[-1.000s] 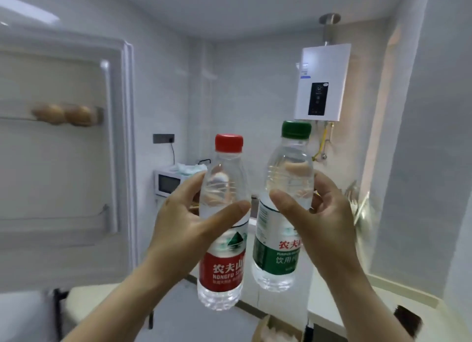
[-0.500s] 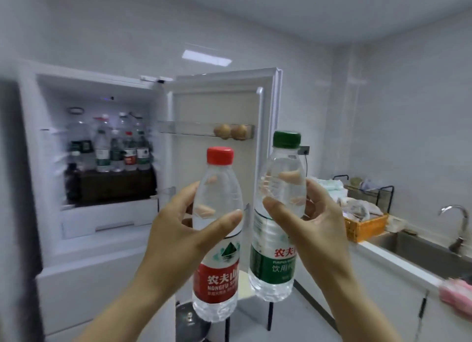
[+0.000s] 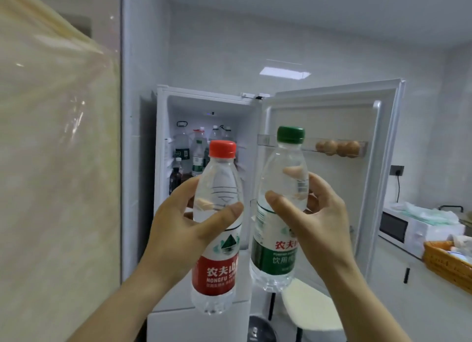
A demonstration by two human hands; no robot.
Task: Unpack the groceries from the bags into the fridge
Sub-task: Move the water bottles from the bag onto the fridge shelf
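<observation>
You've got the red-cap bottle & green-cap bottle held upright, side by side before the open fridge, left hand gripping the red, right hand the green. Feed them in 1 at a time, clear of the shelved bottles. Free shelf room's hidden behind both; bags not in view.

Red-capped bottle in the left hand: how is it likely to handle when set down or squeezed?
Probably heavy for its size: the red-capped bottle looks full nearly to the neck. Its thin clear wall likely gives slightly under the left hand. Tall and narrow, it may tip if nudged.
</observation>
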